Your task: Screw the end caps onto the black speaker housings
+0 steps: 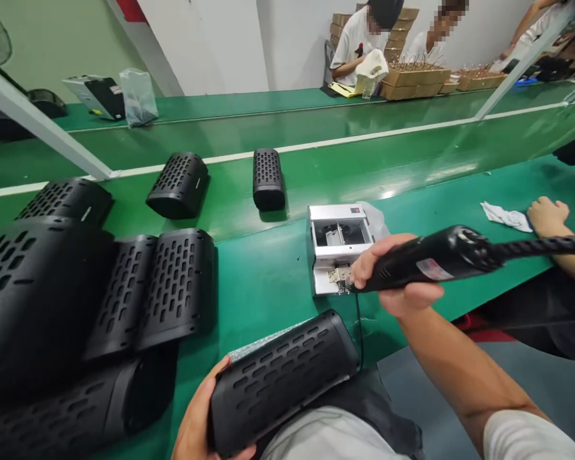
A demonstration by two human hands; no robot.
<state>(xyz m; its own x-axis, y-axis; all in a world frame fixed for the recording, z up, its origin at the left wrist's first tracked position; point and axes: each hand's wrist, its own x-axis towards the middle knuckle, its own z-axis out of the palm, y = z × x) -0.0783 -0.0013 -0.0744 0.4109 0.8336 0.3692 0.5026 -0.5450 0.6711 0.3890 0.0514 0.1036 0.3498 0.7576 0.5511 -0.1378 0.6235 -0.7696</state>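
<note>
My right hand is wrapped round a black electric screwdriver, with a ribbed cable running from its back end to the right. Its tip is at the front of a small silver screw feeder; whether a screw sits on the tip is too small to tell. Low in the view, my left hand grips one end of a black speaker housing with rows of slots. The housing lies tilted near my lap at the bench edge, a strip of bubble wrap behind it.
Several similar black housings are stacked at the left, and another housing stands farther back. A white cloth lies at the right beside another person's hand. Across the green line, people work by cardboard trays.
</note>
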